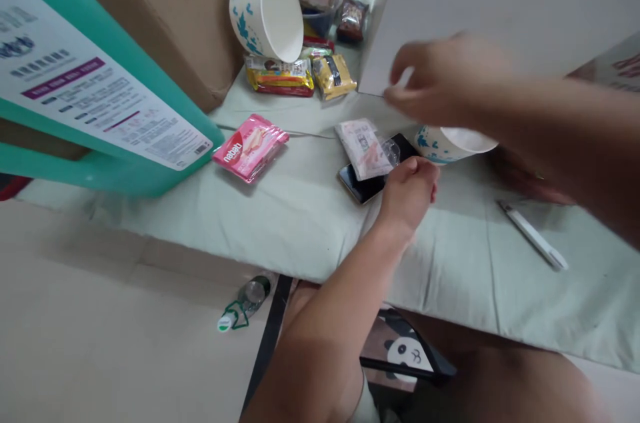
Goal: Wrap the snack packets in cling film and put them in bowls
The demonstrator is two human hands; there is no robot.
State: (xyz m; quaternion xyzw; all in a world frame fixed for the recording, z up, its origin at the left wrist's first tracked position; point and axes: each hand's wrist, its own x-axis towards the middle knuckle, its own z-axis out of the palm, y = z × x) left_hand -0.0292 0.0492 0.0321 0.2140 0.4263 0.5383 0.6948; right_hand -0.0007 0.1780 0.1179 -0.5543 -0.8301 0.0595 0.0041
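My left hand point(411, 184) rests low over the table with its fingers curled in. It is beside a white paper bowl with blue print point(437, 145), and its fingertips are hidden, so what they grip does not show. Just left of it, a pale printed packet point(364, 148) lies across a dark phone point(357, 188), with a bit of clear plastic near the knuckles. Blurred by motion, my right hand point(430, 79) hovers above the bowl. Its thumb and fingers are bent with a gap between them, and nothing shows in them.
A big green jug point(165, 133) stands at the left, near a pink nabati wafer pack point(251, 146). Behind are a tilted paper bowl point(250, 16), yellow snack packs point(334, 76) and a cardboard box point(165, 3). A white pen point(533, 234) lies right; a bottle point(253, 295) is on the floor.
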